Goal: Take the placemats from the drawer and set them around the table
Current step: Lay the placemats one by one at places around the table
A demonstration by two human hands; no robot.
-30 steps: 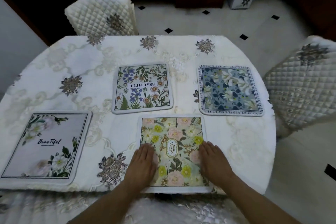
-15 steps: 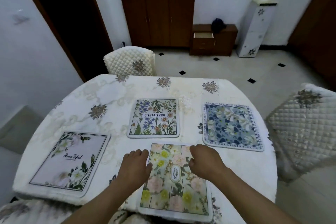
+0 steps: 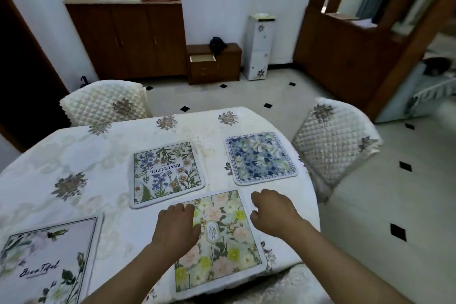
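Observation:
Several floral placemats lie flat on the white tablecloth [image 3: 103, 160]. Nearest me is the pink and yellow "Garden" placemat [image 3: 222, 242]. My left hand [image 3: 176, 226] rests with curled fingers on its left edge. My right hand [image 3: 272, 210] hovers loosely curled over the cloth just right of it, holding nothing. Further off lie the green "Beautiful" placemat [image 3: 166, 173] and the blue floral placemat [image 3: 259, 157]. A pale "Beautiful" placemat [image 3: 47, 261] sits at the near left. The drawer [image 3: 202, 58] of the small wooden cabinet stands pulled out by the far wall.
A quilted chair [image 3: 106, 103] stands at the table's far side and another [image 3: 333, 145] at its right. A brown sideboard [image 3: 125, 39] and a white floor unit [image 3: 260, 47] line the back wall. Tiled floor with black diamonds lies to the right.
My view has lifted and swung right, showing more of the room. Both hands have come off the Garden placemat's middle; the right hand has moved off its right edge and the fingers have curled.

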